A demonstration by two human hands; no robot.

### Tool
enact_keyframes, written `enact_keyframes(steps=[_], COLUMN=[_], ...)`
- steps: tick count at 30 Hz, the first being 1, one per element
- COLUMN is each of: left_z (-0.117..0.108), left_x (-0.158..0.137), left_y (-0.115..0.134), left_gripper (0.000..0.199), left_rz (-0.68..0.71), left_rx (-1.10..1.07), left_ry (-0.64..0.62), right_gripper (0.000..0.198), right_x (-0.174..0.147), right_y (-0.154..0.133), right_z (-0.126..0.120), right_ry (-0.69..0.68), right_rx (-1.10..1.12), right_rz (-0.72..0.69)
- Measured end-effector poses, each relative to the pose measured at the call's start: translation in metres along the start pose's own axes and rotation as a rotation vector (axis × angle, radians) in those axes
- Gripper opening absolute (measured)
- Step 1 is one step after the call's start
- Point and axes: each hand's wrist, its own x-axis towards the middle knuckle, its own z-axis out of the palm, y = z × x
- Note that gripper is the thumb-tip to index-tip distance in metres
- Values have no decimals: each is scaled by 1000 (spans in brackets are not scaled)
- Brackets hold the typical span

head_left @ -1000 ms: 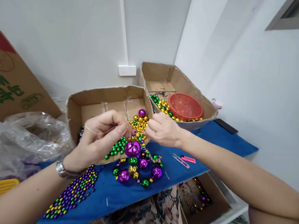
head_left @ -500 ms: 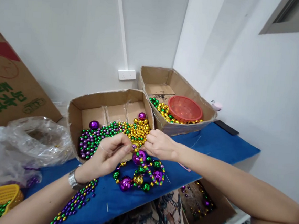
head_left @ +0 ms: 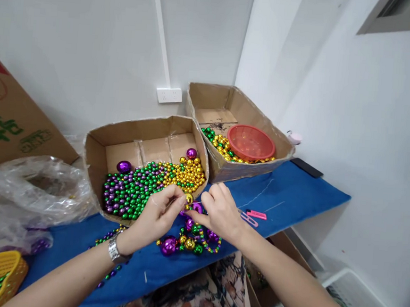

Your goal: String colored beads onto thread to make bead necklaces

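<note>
Steadily now: 2 grips, 1 thin thread

Both hands meet over the strand (head_left: 168, 245), whose beads lie just below the grips on the worktop (head_left: 322, 191). The left grip (head_left: 183, 203) is narrow, thumb and finger pinched on the thread (head_left: 198, 202), with a gold bead (head_left: 189, 198) right at the tips. The right grip (head_left: 201, 206) is curled on the thread's other side, its thumb set lower. How the thread runs under the fingertips is hidden.

To do this well, I would keep that short span lightly tense, anchor with the left grip and move only the right; a hard tug could snap it.

Just beyond the grips stands a box (head_left: 99, 138) of mixed beads, its wall near enough to hinder a wide sweep. Right of the right grip lie snips (head_left: 248, 218) and a pink item (head_left: 257, 215); a loose thread (head_left: 261, 192) there might tangle. Farther off that way, a 2nd box (head_left: 261, 116) holds a red bowl (head_left: 250, 137). Well left of the left grip sit a bag (head_left: 46, 183) and a basket (head_left: 16, 271).
</note>
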Motion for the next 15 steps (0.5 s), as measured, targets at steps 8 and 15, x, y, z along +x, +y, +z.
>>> enact_keyframes(steps=[8, 15], left_z=[7, 0], left_x=[12, 15], left_y=[-6, -5], left_gripper=[20, 20], left_rz=[-280, -293], left_rx=[-677, -782], left_ry=[286, 283], right_gripper=[31, 36], right_x=[-17, -26], right_y=[-6, -15], right_z=[26, 32], right_ry=[277, 87], right_rx=[-119, 270], right_rz=[-118, 106])
